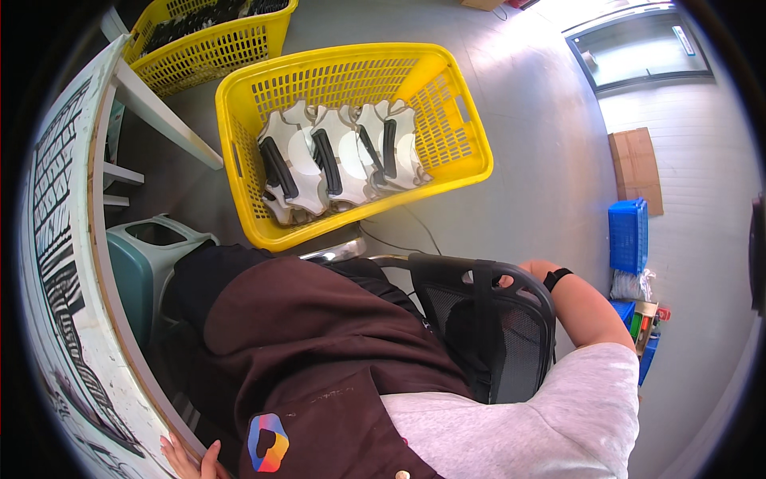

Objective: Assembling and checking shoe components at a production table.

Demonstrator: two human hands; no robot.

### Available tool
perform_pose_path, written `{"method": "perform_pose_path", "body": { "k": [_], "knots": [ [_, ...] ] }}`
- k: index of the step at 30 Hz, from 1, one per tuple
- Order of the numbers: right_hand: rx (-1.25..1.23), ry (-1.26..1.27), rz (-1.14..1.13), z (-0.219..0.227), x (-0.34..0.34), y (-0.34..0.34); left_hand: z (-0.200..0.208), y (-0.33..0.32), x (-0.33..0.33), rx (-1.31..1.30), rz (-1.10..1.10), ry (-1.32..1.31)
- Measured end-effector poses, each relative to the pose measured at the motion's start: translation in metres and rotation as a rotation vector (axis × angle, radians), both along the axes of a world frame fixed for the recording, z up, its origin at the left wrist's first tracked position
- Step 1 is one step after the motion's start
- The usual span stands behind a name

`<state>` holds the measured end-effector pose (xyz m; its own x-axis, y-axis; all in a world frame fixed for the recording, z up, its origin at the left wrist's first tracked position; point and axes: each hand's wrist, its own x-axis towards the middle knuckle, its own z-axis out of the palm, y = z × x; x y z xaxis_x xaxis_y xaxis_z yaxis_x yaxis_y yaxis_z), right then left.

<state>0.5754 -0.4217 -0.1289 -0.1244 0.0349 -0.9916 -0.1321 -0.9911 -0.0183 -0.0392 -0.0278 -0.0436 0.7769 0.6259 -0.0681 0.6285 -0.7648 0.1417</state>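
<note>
The black mesh chair (515, 355) stands beside the yellow basket's (311, 233) near edge; it looks stiff-framed and fairly heavy, best held by its top rail. The right hand (531, 270) is at that rail, mostly hidden, its grip unclear. The left hand (188, 465) spreads its fingers at the table's (116, 359) near edge.

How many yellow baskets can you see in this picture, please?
2: the nearer basket, at upper centre, holding white-and-black pieces; the farther basket, at upper left, partly cropped. More may be hidden.
</note>
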Motion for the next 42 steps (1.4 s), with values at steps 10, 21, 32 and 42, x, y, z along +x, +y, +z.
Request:
{"method": "perform_pose_path", "body": {
  "k": [10, 21, 32, 42],
  "knots": [
    [0.098, 0.087, -0.049, 0.008, -0.010, 0.011, 0.005, 0.000, 0.007, 0.033, -0.026, 0.030],
    [-0.206, 0.156, 0.317, 0.024, 0.032, 0.030, 0.005, -0.005, 0.007, -0.023, 0.007, -0.050],
    [0.179, -0.030, 0.479, 0.047, -0.001, 0.070, 0.022, -0.011, 0.028, -0.057, -0.019, -0.033],
    [0.246, -0.775, 1.007, 0.123, 0.060, 0.195, 0.028, -0.011, 0.034, -0.108, 0.036, -0.060]
  ]
}}
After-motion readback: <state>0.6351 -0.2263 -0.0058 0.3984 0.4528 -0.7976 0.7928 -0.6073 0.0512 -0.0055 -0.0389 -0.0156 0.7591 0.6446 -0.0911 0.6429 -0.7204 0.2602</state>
